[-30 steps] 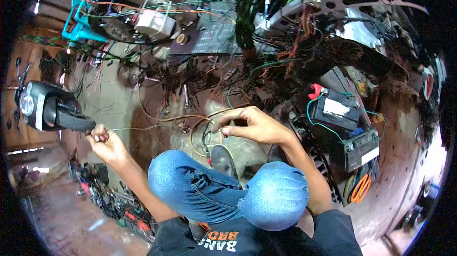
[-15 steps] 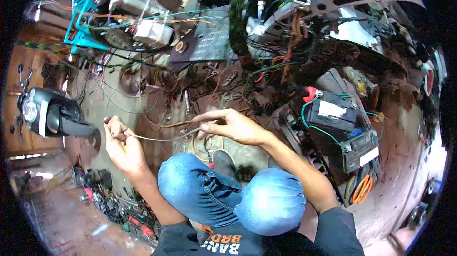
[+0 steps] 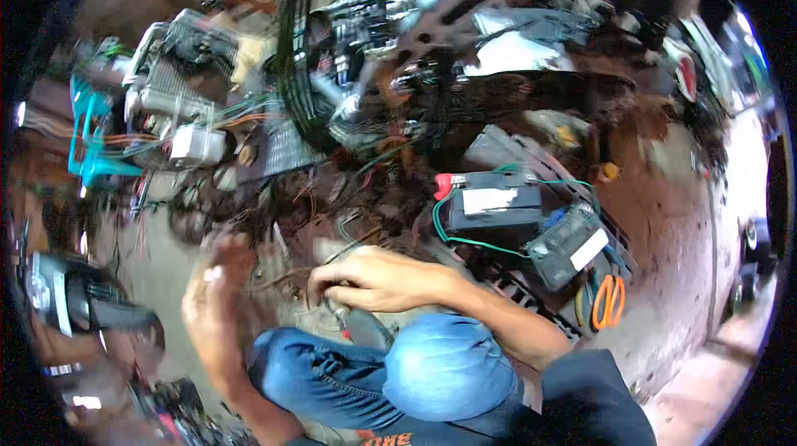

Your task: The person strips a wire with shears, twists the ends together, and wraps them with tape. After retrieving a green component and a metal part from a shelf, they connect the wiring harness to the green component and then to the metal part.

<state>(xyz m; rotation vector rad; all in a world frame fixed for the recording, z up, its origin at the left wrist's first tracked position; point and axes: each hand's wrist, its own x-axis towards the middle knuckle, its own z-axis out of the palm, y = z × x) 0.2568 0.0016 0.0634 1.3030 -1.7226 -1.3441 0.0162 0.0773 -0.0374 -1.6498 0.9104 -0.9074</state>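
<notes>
My left hand [image 3: 212, 292] is raised at the left of the view, smeared by motion, so its fingers do not show clearly. My right hand [image 3: 374, 280] is in front of my knees with its fingers curled and pinched together. A thin brownish wire [image 3: 278, 282] runs from the right fingertips toward the left hand. Below the right hand, a dark shoe [image 3: 365, 327] shows on the floor beside my jeans. Loose wires and dirt lie just beyond both hands.
Two black batteries [image 3: 496, 207] with green wires sit at the right, near a looped orange cable [image 3: 608, 303]. Ahead are a thick black wire bundle [image 3: 303, 56], a finned engine part [image 3: 178, 85] and a turquoise plastic piece [image 3: 87, 135]. A scooter front [image 3: 66, 297] stands at the left.
The view has swung to the right, shifting the surroundings left and down. The pale strip stretched between both hands no longer shows clearly, and my left hand is now blurred.
</notes>
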